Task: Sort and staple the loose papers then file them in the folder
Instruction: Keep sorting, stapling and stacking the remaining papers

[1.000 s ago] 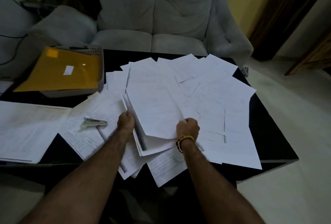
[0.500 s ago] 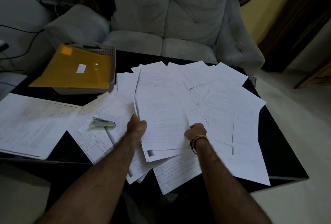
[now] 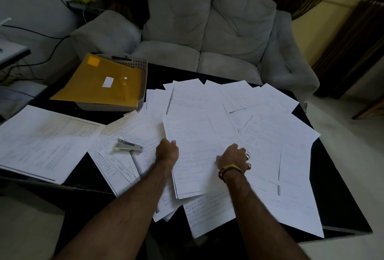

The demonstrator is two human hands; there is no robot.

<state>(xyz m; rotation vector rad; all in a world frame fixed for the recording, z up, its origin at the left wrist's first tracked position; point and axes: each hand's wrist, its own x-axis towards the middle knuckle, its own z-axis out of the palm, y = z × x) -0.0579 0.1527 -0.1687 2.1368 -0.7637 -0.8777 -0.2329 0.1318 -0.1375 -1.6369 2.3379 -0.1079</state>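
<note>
Head view: a dark tabletop (image 3: 332,193) covered with loose papers (image 3: 259,118) fanned from its middle to the right edge. The left hand (image 3: 167,152) pinches the left edge of a small paper stack (image 3: 193,155) near the front edge. The right hand (image 3: 234,157), fingers curled, rests on those sheets; its grip is unclear. A stapler (image 3: 128,147) lies on papers left of the hands. A yellow folder (image 3: 99,82) sits atop a grey tray (image 3: 143,76) at the far left corner.
</note>
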